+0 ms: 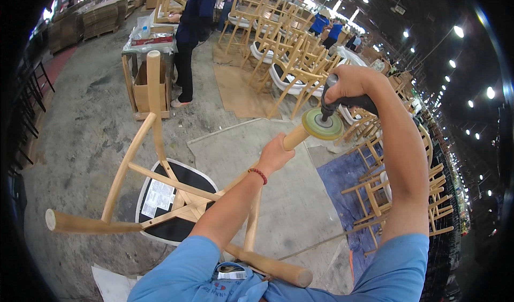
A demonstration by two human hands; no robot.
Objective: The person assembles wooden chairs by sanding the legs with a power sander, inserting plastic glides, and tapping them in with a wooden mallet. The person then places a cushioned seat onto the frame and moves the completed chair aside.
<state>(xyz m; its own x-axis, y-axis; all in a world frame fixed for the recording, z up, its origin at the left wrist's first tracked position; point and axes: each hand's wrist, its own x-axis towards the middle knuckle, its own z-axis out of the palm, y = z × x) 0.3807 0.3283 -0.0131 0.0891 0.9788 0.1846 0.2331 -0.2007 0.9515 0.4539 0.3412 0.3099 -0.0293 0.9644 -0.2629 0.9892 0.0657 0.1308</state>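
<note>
A wooden chair [120, 179] is tipped over in front of me, its legs sticking up and its black seat underside [166, 229] with a white label showing. My left hand [276, 154], a red bead bracelet at the wrist, is wrapped around one chair leg near its end. In my right hand [353, 82] is a black hand-held power tool [328, 109], gripped from above. The tool's round yellow-green sanding disc [315, 129] lies at the end of that leg and appears to touch it. Another leg [284, 270] lies close to my waist.
At the far left, a person in dark clothes [187, 50] stands by a work table [152, 49] with a cardboard box [143, 87] under it. Several wooden chairs [289, 71] stand beyond. More frames lie on a blue sheet [342, 195] at right. Cardboard stacks [101, 20] stand far left.
</note>
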